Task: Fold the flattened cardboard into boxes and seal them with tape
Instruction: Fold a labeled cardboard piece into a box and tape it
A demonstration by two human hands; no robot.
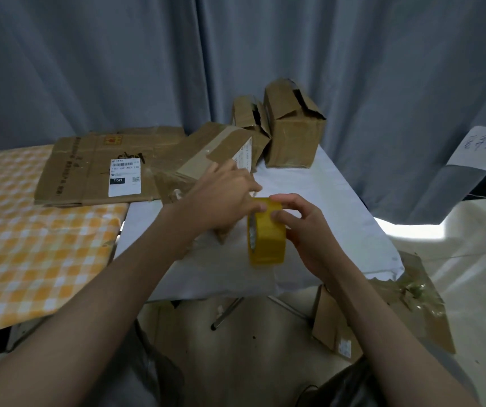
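A yellow tape roll [266, 239] stands on edge on the white table [338, 207]. My right hand [303, 230] grips it from the right, thumb and fingers curled over its top. My left hand [224, 198] reaches over to the roll's top, its fingertips pinching at the tape's rim. Behind my left hand lies a partly folded cardboard box [206, 154] with a white label on its end. Flattened cardboard [95, 168] with a shipping label lies to the left.
Two folded boxes [291, 127] stand at the table's far edge against a grey curtain [147, 60]. A yellow-checked cloth [30, 236] covers the left surface. More cardboard [336, 327] lies on the floor under the table's right front.
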